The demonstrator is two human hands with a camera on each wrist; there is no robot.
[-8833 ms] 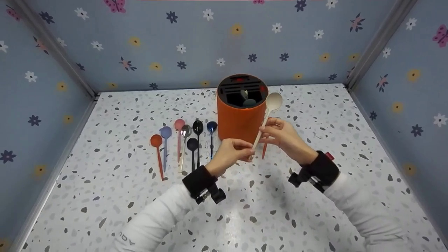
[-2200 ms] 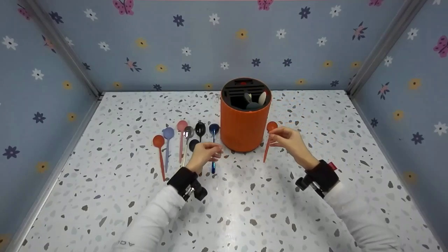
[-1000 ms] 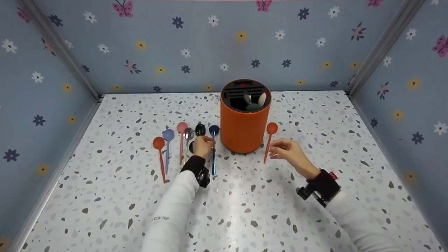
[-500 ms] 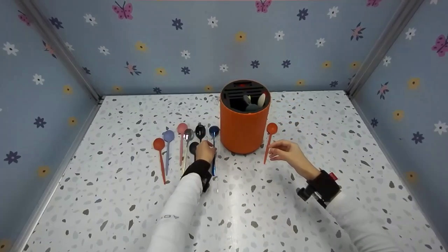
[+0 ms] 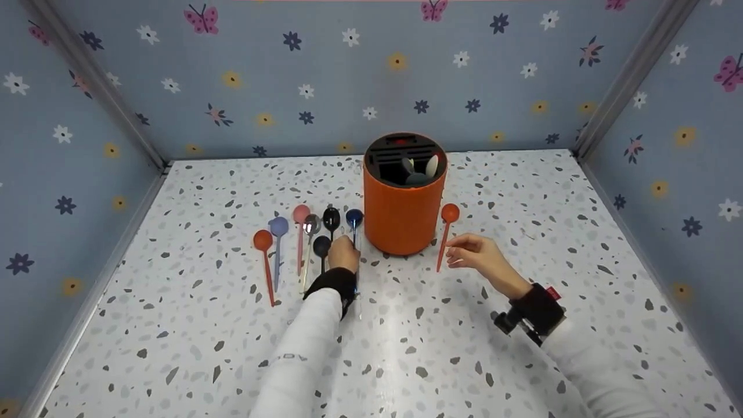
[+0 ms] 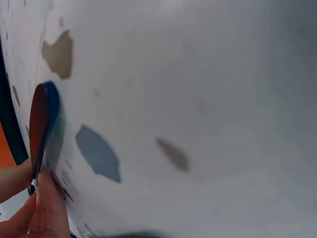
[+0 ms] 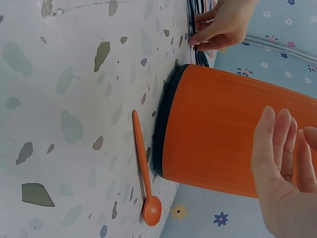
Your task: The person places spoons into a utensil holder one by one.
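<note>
My left hand (image 5: 343, 253) pinches the handle of a shiny blue spoon (image 5: 354, 217) on the table. The left wrist view shows the blue handle end (image 6: 45, 116) between thumb and fingers, mirroring orange. To the right, my right hand (image 5: 480, 259) hovers with loosely bent fingers and holds nothing. Beside its fingertips lies an orange spoon (image 5: 450, 213), apart from the hand in the right wrist view. Between the hands stands an upright orange utensil holder (image 5: 400, 220) with a black slotted top. Several spoon heads (image 5: 432, 166) poke out of its larger opening.
Left of my left hand lie a black spoon (image 5: 331, 218), a matte dark spoon (image 5: 321, 247), a silver spoon (image 5: 312, 224), a pink spoon (image 5: 301, 213), a lilac spoon (image 5: 279, 226) and a red-orange spoon (image 5: 263, 240). Flowered walls (image 5: 261, 75) enclose the speckled table (image 5: 191, 348).
The cream spoon, earlier in both hands, now stands in the holder. My left hand has moved down to the blue spoon's handle. The right hand has drawn back slightly from the orange spoon.
</note>
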